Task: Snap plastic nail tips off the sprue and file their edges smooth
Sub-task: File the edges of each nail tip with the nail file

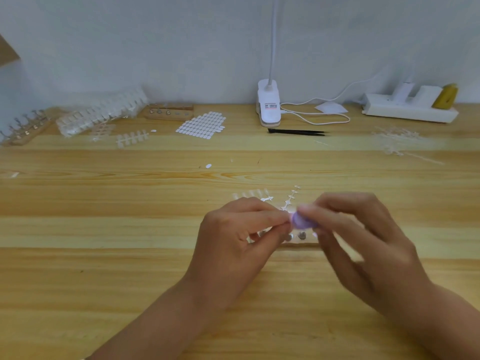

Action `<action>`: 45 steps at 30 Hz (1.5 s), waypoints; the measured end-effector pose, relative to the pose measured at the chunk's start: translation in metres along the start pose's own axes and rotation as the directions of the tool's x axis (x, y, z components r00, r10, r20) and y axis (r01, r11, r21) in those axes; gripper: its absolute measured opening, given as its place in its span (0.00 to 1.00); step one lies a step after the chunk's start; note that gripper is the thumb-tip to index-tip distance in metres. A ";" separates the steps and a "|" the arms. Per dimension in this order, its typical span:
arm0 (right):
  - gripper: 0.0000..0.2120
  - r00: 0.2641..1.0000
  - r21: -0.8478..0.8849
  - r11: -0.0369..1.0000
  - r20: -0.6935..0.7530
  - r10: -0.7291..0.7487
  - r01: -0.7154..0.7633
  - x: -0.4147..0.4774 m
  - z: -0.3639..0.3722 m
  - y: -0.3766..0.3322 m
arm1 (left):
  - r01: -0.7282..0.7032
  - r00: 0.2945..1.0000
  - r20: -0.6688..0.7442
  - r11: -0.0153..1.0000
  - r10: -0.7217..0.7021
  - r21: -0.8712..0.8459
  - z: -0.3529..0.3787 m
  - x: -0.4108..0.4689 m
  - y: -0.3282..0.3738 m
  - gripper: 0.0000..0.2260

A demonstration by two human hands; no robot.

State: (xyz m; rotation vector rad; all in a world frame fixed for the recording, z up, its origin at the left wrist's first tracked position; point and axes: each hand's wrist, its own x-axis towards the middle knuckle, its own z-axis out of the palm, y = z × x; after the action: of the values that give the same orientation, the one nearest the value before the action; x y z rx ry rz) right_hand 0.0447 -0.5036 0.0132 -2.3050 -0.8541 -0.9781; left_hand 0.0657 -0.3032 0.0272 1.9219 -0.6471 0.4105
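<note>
The left hand pinched a clear plastic nail tip, mostly hidden at its fingertips; the right hand, blurred, gripped a rounded purple file against it. Short, light strokes along the edge would probably serve best.

Tweezers before lamp clamp; sticker sheet left; sprue pile before power strip, right.
</note>
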 end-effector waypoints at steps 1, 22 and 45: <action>0.14 0.999 -0.004 0.999 -0.018 0.050 -0.050 0.001 -0.001 0.003 | 0.005 1.000 -0.004 1.000 -0.005 -0.004 0.001 0.000 0.000 0.05; 0.12 0.981 0.054 0.983 -0.067 0.182 -0.178 0.004 -0.006 0.005 | 0.086 0.993 0.099 0.983 -0.071 -0.163 0.001 -0.002 0.002 0.04; 0.12 0.988 0.042 0.999 -0.150 0.021 -0.015 0.002 -0.002 0.002 | 0.450 0.871 0.426 0.744 -0.244 -0.495 -0.004 0.004 0.010 0.12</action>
State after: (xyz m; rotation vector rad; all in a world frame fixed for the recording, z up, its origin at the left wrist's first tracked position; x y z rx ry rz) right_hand 0.0466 -0.5060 0.0161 -2.1694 -0.7828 -1.1006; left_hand 0.0626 -0.3043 0.0384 1.4651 -0.5224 -0.3494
